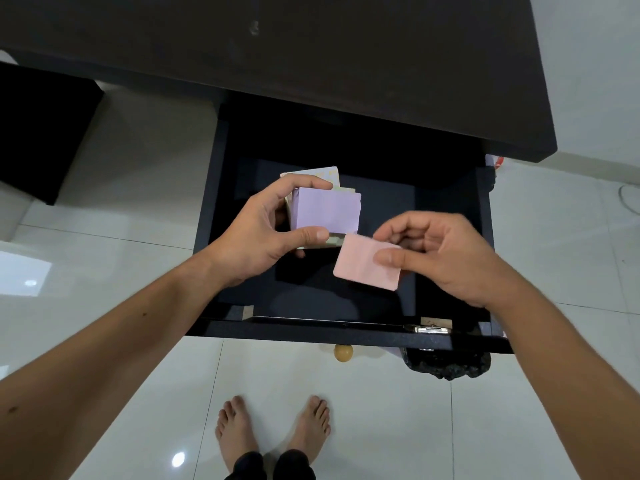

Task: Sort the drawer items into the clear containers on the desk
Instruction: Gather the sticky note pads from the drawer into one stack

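Observation:
Over the open black drawer (pixel 221 188), my left hand (pixel 263 233) grips a stack of paper notes (pixel 325 211) with a lilac sheet on top and paler sheets fanned behind it. My right hand (pixel 446 254) pinches a pink pad of notes (pixel 360 265) between thumb and fingers, just right of and below the lilac stack. The two bundles almost touch at the pink pad's upper left corner. The drawer floor beneath looks dark and bare. No clear containers are in view.
The dark desk top (pixel 311 64) spans the upper frame above the drawer. A round tan knob (pixel 343 352) sticks out of the drawer front. A black bin bag (pixel 450 365) sits under the drawer's right corner. A dark block (pixel 38 133) stands at left; white tiles and bare feet (pixel 273 431) lie below.

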The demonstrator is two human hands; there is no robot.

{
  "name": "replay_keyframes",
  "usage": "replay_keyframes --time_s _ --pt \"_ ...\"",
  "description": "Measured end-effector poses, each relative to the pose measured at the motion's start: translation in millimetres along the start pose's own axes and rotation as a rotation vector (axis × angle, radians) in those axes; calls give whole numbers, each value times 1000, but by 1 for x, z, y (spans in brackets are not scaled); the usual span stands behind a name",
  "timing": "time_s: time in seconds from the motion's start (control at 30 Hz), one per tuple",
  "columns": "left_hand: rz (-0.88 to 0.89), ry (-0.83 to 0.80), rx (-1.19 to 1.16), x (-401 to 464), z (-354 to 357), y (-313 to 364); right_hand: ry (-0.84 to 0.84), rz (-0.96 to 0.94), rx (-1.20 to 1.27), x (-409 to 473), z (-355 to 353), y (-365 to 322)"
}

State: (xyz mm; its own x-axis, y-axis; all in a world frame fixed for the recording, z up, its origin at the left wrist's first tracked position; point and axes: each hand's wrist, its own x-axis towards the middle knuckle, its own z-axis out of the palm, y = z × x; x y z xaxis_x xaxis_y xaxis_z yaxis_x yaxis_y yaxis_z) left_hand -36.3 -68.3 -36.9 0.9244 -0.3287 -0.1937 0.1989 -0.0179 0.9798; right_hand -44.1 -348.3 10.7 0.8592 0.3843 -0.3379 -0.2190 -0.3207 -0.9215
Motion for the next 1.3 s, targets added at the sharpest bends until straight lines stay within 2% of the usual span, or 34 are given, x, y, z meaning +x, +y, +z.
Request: replay_keyframes --time_s 0.13,0.27,0.6,0.77,0.83,0.9,1.0,1.13,1.3 --pt "-2 -49 13 0 0 -1 111 -148 8 15 0 -17" --pt "-6 -86 -31 -2 1 1 185 -195 -70 34 6 -25" --pt "39 -74 -102 -2 1 4 236 -213 -170 51 23 -27" --pt "28 -71 -153 -2 -1 7 330 -174 -202 47 22 -20" --pt "13 -75 -164 -4 -1 10 277 -65 -133 43 22 -17" --pt "-4 -85 -162 -5 0 12 174 43 62 39 24 -18" --pt "-16 -112 -163 -9 2 19 52 64 252 32 26 -24" --pt "-32 -111 -190 -13 7 39 85 12 272 23 19 -33" --pt "-84 -35 -186 -3 17 77 132 -56 290 17 2 -56"
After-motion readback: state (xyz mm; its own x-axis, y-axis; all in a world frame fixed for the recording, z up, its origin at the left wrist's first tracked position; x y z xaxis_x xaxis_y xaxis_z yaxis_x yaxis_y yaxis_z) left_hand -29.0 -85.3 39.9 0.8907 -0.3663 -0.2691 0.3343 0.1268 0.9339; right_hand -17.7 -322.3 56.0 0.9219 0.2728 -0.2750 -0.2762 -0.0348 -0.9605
